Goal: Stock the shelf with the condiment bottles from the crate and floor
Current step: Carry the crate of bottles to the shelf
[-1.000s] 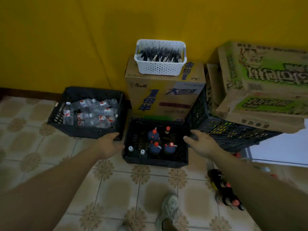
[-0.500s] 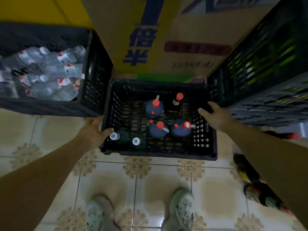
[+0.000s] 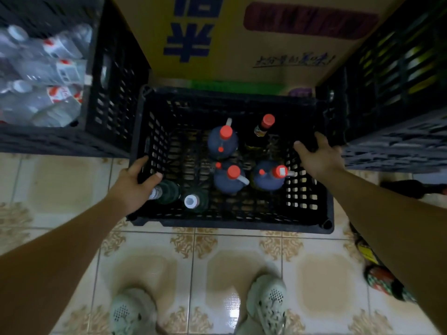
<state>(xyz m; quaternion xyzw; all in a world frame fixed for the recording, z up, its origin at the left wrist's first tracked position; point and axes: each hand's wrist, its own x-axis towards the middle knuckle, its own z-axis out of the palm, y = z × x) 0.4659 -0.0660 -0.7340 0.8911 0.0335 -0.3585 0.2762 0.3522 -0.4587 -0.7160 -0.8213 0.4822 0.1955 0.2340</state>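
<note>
While a neighbouring crate [image 3: 116,93] of clear water bottles [image 3: 48,97] sits far left, the left hand [image 3: 131,187] grips the black crate [image 3: 229,221] by its left wall, thumb inside, fingers [image 3: 139,164] outside. This stiff plastic lattice, resting on the tiled floor [image 3: 72,180], holds upright dark, round-shouldered, red-capped condiment bottles [image 3: 223,143], so it likely lifts heavy and rattles; opposite rims are the sound hold. The right hand [image 3: 318,158] curls its fingers over the right rim, with loose bottles [image 3: 379,279] lying on the floor beyond.
</note>
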